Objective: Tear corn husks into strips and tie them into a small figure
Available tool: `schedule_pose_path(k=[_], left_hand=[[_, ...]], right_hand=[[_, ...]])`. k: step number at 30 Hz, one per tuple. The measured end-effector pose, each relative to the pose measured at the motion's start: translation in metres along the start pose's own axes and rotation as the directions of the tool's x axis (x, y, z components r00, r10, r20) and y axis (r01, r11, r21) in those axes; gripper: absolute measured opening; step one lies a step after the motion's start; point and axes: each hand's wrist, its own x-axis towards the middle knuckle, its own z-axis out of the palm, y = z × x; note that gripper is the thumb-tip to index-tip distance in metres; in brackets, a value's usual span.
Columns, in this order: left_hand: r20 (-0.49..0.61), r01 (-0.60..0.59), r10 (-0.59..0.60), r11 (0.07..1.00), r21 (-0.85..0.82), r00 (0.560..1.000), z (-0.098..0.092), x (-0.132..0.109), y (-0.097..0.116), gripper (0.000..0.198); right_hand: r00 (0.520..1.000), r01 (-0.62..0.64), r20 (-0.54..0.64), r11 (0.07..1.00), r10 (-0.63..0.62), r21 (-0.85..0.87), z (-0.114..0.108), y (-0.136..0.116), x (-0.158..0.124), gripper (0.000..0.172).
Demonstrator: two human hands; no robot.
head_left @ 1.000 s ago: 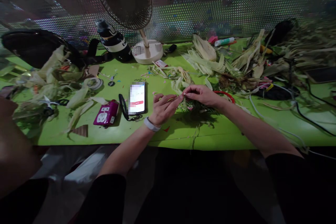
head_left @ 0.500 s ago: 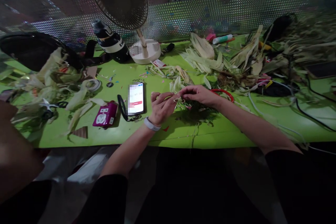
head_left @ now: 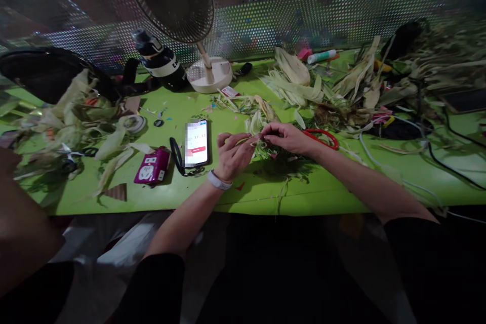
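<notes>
My left hand (head_left: 233, 156), with a pale band on its wrist, reaches in from the left, its fingers bent and pressed together at the tips. Against them, my right hand (head_left: 290, 139) is closed in a pinch. A thin pale strip (head_left: 258, 143), curled like a loop of plant fibre, shows where the fingertips meet; its ends are hidden. Beneath the right hand lies a bundle of fine green leaves (head_left: 298, 166) on the green table (head_left: 235, 202). A red ring-shaped handle (head_left: 328, 136) pokes out behind the right wrist.
Left of my hands are a lit phone (head_left: 196, 143), a purple packet (head_left: 152, 166) and scissors (head_left: 70, 157). Behind stand a fan (head_left: 210, 75) and a dark bottle (head_left: 163, 66). Corn husks (head_left: 294, 71) and cables (head_left: 448, 162) spread rightward. Another person's arm (head_left: 26, 202) is at the far left.
Both hands stay nearly in place, fingertips together at the pale strip, with only slight finger movement. The other person's arm at the left edge has shifted slightly.
</notes>
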Motion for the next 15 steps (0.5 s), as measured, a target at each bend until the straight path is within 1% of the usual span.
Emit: schedule_pose_path(k=[3, 6, 8, 10, 13, 15], left_hand=[[-0.033, 0.003, -0.004, 0.999, -0.038, 0.999, 0.0002, 0.0022, 0.0015, 0.020], [-0.012, 0.011, -0.011, 1.000, 0.025, 1.000, 0.0002, 0.0019, 0.0021, 0.012], [0.006, 0.017, -0.018, 0.997, 0.076, 1.000, 0.0004, 0.0011, 0.0021, 0.010], [0.013, 0.013, -0.014, 0.996, 0.093, 1.000, 0.0005, 0.0011, 0.0021, 0.012], [-0.007, -0.022, 0.023, 0.998, 0.064, 1.000, -0.0004, 0.0035, 0.0023, 0.012], [-0.040, -0.046, 0.046, 0.999, 0.018, 0.998, -0.0016, 0.0051, 0.0024, 0.017]], right_hand=[[0.999, 0.031, 0.039, 1.000, -0.031, 0.000, -0.0002, -0.0012, -0.0008, 0.022], [0.997, 0.034, 0.072, 0.999, -0.035, 0.013, -0.0013, -0.0004, -0.0002, 0.027], [0.997, 0.027, 0.066, 0.999, -0.029, 0.028, -0.0015, 0.0015, 0.0011, 0.028], [0.999, 0.018, 0.050, 0.999, -0.021, 0.046, -0.0009, 0.0037, 0.0026, 0.026], [0.999, 0.010, 0.031, 0.998, -0.012, 0.056, 0.0010, 0.0050, 0.0035, 0.022], [1.000, 0.014, 0.020, 0.999, -0.014, 0.032, 0.0017, 0.0037, 0.0027, 0.021]])
